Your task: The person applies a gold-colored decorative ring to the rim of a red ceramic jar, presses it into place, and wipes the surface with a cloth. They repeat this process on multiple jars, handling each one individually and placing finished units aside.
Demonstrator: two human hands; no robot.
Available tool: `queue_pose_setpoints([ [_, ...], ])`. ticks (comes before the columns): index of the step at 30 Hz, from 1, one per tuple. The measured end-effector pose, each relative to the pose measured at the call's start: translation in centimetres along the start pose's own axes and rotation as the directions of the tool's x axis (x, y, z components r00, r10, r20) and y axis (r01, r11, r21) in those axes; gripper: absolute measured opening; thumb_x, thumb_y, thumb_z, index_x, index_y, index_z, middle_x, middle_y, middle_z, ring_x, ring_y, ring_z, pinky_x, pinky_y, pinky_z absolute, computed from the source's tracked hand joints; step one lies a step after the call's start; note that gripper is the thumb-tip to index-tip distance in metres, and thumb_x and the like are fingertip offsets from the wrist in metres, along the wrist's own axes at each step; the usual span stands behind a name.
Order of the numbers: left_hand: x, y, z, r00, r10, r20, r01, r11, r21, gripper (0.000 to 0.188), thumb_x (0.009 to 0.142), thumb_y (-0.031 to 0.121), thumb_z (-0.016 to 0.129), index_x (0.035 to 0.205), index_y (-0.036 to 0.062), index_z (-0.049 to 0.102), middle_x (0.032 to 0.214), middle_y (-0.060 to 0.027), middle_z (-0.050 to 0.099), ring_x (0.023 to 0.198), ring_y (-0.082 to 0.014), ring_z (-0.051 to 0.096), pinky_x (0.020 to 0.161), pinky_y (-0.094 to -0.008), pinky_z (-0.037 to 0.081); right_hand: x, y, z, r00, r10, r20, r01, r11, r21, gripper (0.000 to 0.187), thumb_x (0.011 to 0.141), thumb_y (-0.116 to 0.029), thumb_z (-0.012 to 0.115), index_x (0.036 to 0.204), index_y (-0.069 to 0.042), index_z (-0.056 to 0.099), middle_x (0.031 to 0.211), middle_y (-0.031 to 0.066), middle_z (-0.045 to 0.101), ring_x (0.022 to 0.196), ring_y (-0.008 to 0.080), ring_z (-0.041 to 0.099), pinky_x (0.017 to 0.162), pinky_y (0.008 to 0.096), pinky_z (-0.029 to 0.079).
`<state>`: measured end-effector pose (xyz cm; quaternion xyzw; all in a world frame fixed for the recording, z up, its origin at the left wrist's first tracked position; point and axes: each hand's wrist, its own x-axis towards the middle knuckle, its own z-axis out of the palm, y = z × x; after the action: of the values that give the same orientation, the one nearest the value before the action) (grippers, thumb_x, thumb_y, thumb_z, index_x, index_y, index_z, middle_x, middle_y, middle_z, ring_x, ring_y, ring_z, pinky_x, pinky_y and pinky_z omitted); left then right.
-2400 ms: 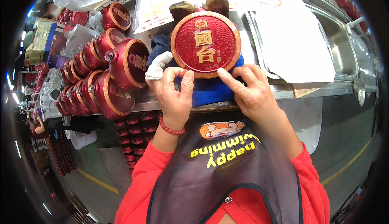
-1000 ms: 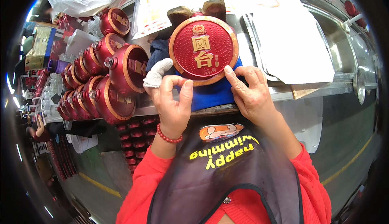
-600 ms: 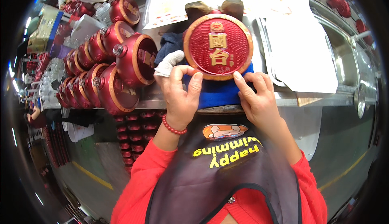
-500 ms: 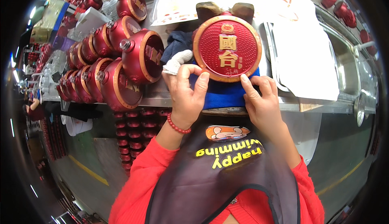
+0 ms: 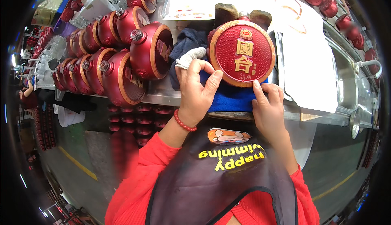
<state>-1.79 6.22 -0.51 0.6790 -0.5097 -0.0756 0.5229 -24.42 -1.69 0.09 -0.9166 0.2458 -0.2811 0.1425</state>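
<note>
Both hands hold a round, flat red bottle (image 5: 242, 53) with a gold rim and gold signs on its face, upright over a blue cloth (image 5: 230, 96) at the bench's front edge. My left hand (image 5: 196, 87) grips its lower left edge, thumb on the rim; a white rag (image 5: 190, 57) is tucked behind those fingers. My right hand (image 5: 266, 104) supports the lower right edge from below. A red bead bracelet circles the left wrist.
Several matching red bottles (image 5: 118, 54) lie in rows on the steel bench (image 5: 163, 98) to the left. White sheets (image 5: 309, 62) cover the bench on the right, beside a metal sink (image 5: 346, 82). More red bottles (image 5: 350, 25) stand far right. Shelves below hold small red pieces.
The red bottle has stayed in both hands while the view shifted, carrying it a little right in the picture. Left thumb has moved up onto the rim.
</note>
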Motion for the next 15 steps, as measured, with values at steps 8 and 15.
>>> queue_pose_setpoints([
  [8, -0.3, -1.9, 1.0, 0.999, -0.028, 0.032, 0.035, 0.965, -0.26, 0.055, 0.094, 0.039, 0.077, 0.124, 0.0028, 0.047, 0.13, -0.0161, 0.05, 0.122, -0.0296, 0.043, 0.111, -0.0424, 0.03, 0.2, 0.0, 0.0, 0.999, 0.002, -0.039, -0.002, 1.0, 0.022, 0.068, 0.075, 0.011, 0.07, 0.14, -0.008, 0.061, 0.111, 0.0137, 0.059, 0.104, 0.0342, 0.055, 0.093, 0.0451, 0.047],
  [15, -0.1, -2.0, 1.5, 1.0, -0.023, -0.009, 0.02, 0.964, -0.266, 0.055, 0.092, 0.038, 0.078, 0.121, 0.0032, 0.047, 0.127, -0.0166, 0.051, 0.118, -0.0298, 0.045, 0.109, -0.0426, 0.032, 0.3, -0.1, 0.1, 0.999, 0.009, -0.045, -0.007, 1.0, 0.025, 0.069, 0.075, 0.011, 0.071, 0.14, -0.009, 0.062, 0.109, 0.0134, 0.059, 0.101, 0.0337, 0.055, 0.091, 0.0447, 0.047],
])
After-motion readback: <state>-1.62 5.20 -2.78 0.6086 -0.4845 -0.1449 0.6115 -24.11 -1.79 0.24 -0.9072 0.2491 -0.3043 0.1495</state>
